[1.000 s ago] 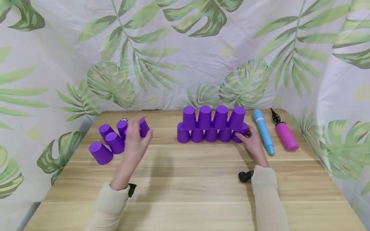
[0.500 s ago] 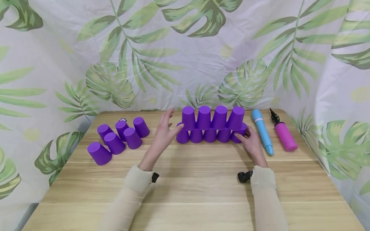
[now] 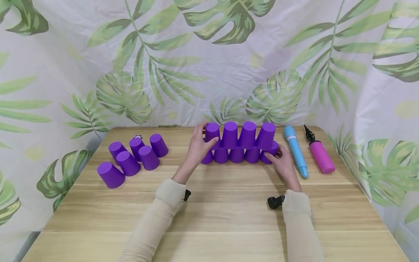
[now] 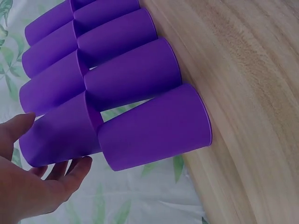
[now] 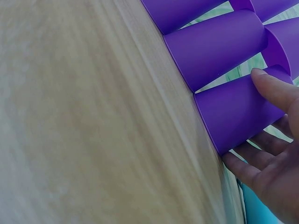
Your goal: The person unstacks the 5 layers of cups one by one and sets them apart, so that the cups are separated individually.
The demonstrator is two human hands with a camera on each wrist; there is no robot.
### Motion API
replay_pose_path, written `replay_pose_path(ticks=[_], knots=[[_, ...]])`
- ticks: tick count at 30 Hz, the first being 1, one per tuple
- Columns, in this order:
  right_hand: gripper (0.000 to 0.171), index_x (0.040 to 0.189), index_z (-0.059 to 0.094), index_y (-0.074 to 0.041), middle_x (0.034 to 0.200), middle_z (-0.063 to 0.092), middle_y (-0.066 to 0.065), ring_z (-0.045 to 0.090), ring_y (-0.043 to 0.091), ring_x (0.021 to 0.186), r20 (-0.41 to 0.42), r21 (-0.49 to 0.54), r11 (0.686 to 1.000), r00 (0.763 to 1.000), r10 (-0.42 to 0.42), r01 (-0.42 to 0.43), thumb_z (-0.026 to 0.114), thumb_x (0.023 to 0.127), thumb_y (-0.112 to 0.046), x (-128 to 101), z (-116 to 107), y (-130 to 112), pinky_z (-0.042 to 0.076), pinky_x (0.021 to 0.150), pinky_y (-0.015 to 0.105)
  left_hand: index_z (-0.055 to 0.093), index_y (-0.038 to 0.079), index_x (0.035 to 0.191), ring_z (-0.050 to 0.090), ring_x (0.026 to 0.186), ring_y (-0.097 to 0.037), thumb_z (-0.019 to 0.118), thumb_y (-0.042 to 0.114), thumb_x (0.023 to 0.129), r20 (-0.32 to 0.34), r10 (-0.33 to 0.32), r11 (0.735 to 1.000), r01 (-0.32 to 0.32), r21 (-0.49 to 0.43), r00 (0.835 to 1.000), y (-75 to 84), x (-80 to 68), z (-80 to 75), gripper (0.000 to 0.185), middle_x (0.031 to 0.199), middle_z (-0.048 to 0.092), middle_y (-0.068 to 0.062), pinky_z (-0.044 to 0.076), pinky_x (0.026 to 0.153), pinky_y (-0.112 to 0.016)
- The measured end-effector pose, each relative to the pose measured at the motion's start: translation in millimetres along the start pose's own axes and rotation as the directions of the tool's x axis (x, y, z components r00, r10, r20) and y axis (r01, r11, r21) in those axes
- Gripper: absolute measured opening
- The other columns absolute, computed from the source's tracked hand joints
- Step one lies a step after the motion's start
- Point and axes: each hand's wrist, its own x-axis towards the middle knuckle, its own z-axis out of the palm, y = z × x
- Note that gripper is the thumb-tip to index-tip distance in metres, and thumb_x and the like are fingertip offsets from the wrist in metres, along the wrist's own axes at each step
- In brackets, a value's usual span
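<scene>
Upside-down purple cups stand in two rows, the upper row bridging the lower one. My left hand (image 3: 199, 145) is around the leftmost upper cup (image 3: 212, 131), thumb on its near side and fingers behind it. In the left wrist view that same cup (image 4: 60, 130) sits between the thumb and the curled fingers (image 4: 77, 175). At the other end, my right hand (image 3: 283, 162) holds the rightmost lower cup (image 3: 269, 153). The right wrist view has its thumb (image 5: 273, 88) on one side of this cup (image 5: 238, 109) and fingers along the other.
On the left of the wooden table (image 3: 226, 218), several more purple cups (image 3: 128, 163) stand upside down in a loose group. Right of the stack lie a blue tube-shaped object (image 3: 296, 151) and a pink hand pump (image 3: 322, 156) with a black nozzle. A leaf-print curtain hangs behind.
My left hand has moved right from the loose cups to the leftmost upper cup, its fingers closing around it. The right hand keeps its hold on the end cup.
</scene>
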Motion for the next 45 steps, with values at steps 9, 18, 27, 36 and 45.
replay_pose_path(ticks=[9,18,27,36,45], knots=[[0.065,0.144,0.037,0.002,0.137,0.047,0.027,0.047,0.041,0.125,-0.005,0.006,1.0,1.0,0.005,-0.005,0.068,0.09,-0.019,-1.4,0.6,-1.4,0.038,0.105,0.049,0.045,0.002,0.132,0.056,0.105,-0.03,0.074,0.011,0.083,-0.08,-0.015,1.0,0.014,-0.01,0.997,-0.6,-2.9,-3.0,0.058,0.12,0.054,-0.016,0.052,0.084,-0.038],[0.064,0.144,0.036,0.002,0.135,0.048,0.027,0.046,0.041,0.125,-0.008,-0.01,1.0,1.0,-0.003,0.003,0.066,0.091,-0.02,-0.1,-2.7,-0.7,0.038,0.105,0.049,0.044,0.004,0.132,0.06,0.101,-0.031,0.073,0.01,0.083,-0.174,0.027,0.999,-0.022,0.026,0.984,1.1,-23.3,-29.6,0.057,0.117,0.055,-0.017,0.054,0.083,-0.041],[0.065,0.144,0.035,0.004,0.136,0.046,0.029,0.044,0.043,0.126,-0.001,0.011,1.0,1.0,0.0,0.0,0.066,0.091,-0.017,-1.2,-3.9,-5.5,0.036,0.106,0.051,0.046,0.001,0.128,0.057,0.103,-0.033,0.074,0.011,0.08,-0.288,-0.018,0.992,0.053,0.114,0.958,-15.5,-37.5,-65.5,0.056,0.117,0.053,-0.018,0.053,0.083,-0.044],[0.066,0.144,0.036,0.002,0.136,0.047,0.027,0.045,0.041,0.127,-0.001,0.001,1.0,1.0,-0.001,0.001,0.067,0.091,-0.022,-0.1,-2.4,-1.1,0.037,0.106,0.049,0.043,-0.003,0.128,0.051,0.11,-0.037,0.075,0.011,0.077,-0.316,-0.06,0.972,0.128,0.199,0.947,-33.2,-67.2,-97.0,0.061,0.119,0.051,-0.023,0.042,0.095,-0.049],[0.064,0.143,0.037,0.002,0.136,0.048,0.027,0.046,0.041,0.125,0.002,-0.011,1.0,1.0,0.002,-0.002,0.067,0.091,-0.022,1.0,-1.4,0.1,0.038,0.105,0.049,0.039,-0.006,0.126,0.051,0.111,-0.043,0.072,0.012,0.078,-0.28,-0.213,0.899,0.301,0.32,0.936,-37.9,-96.2,-139.2,0.06,0.121,0.048,-0.025,0.041,0.093,-0.057]])
